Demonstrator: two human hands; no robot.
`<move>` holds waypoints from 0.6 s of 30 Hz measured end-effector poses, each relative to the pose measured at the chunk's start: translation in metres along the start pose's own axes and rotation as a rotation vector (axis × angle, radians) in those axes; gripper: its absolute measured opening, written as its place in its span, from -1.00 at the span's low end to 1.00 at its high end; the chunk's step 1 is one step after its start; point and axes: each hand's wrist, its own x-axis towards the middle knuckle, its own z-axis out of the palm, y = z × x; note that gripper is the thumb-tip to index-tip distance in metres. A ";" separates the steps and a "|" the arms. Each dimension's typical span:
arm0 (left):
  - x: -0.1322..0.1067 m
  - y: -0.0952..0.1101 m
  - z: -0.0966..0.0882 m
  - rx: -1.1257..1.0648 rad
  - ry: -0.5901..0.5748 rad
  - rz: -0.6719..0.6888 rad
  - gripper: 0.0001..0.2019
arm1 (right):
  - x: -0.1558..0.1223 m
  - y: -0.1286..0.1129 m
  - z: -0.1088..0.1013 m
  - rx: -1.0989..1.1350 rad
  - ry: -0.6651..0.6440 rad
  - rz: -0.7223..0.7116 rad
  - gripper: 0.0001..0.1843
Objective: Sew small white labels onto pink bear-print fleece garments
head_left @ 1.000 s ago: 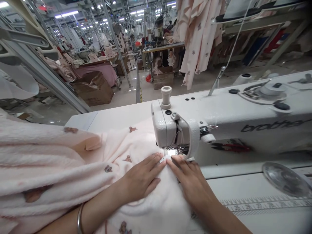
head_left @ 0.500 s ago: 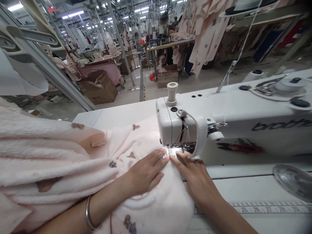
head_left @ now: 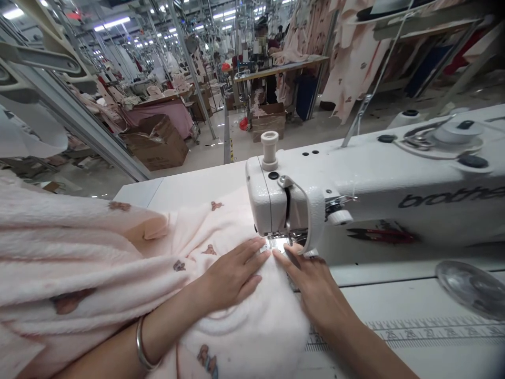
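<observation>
Pale pink fleece fabric (head_left: 260, 326) with small bear prints lies under the head of a white sewing machine (head_left: 272, 202). My left hand (head_left: 232, 271) rests flat on the fabric, its fingertips just left of the lit presser foot (head_left: 278, 243). On the other side, my right hand (head_left: 315, 287) has its index finger stretched onto the fabric's edge in front of the foot. Its other fingers reach beside the foot, partly hidden below the white finger guard (head_left: 314, 216). Both hands press on the cloth without grasping it. The needle tip cannot be made out.
Red-handled thread snips (head_left: 381, 235) lie beneath the machine arm. A clear round plastic piece (head_left: 469, 289) and a printed ruler (head_left: 422, 332) are on the right. Bunched fleece (head_left: 79, 252) fills the left. Beyond are a cardboard box (head_left: 158, 142) and other workstations.
The view has turned slightly, so the machine and background sit a little differently in it. Both hands keep nearly the same places on the fabric beside the presser foot.
</observation>
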 end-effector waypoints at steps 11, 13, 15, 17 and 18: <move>0.003 -0.019 0.006 0.043 0.031 -0.045 -0.61 | 0.001 -0.002 -0.005 0.090 -0.018 0.041 -0.32; 0.003 -0.019 0.006 0.038 0.044 -0.049 -0.61 | 0.001 -0.004 -0.005 0.104 -0.008 0.048 -0.34; 0.003 -0.018 0.005 0.028 0.052 -0.047 -0.61 | 0.001 -0.005 -0.005 0.099 0.002 0.055 -0.34; 0.002 -0.016 0.005 0.014 0.051 -0.040 -0.60 | -0.001 -0.004 -0.006 0.096 0.003 0.057 -0.36; 0.002 -0.015 0.005 0.009 0.049 -0.040 -0.60 | -0.002 -0.003 -0.007 0.094 0.002 0.050 -0.39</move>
